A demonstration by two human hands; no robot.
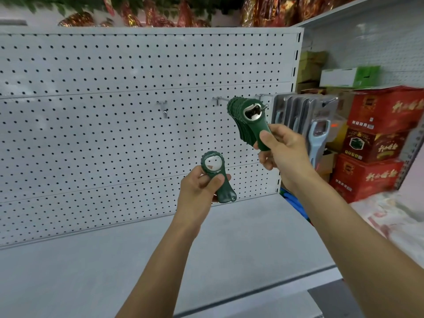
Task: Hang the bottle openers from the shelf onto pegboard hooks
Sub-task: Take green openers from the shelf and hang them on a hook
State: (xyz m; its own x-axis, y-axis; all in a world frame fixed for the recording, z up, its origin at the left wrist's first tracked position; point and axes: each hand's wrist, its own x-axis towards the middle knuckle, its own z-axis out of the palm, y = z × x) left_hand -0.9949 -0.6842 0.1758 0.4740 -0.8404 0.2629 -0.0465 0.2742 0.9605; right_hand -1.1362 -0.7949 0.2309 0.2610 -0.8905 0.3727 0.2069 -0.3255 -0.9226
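The pegboard (114,111) looked like matt grey-white painted metal, its hooks (164,109) bare shiny metal. The green bottle openers (251,125) were smooth plastic with glossy metal mouths. The red boxes (376,134) were printed cardboard, the shelf (114,260) dull and smooth

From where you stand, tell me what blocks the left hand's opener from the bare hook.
Nothing visible does. The green opener in the left hand sits below and right of the bare hook, with only open pegboard between them.
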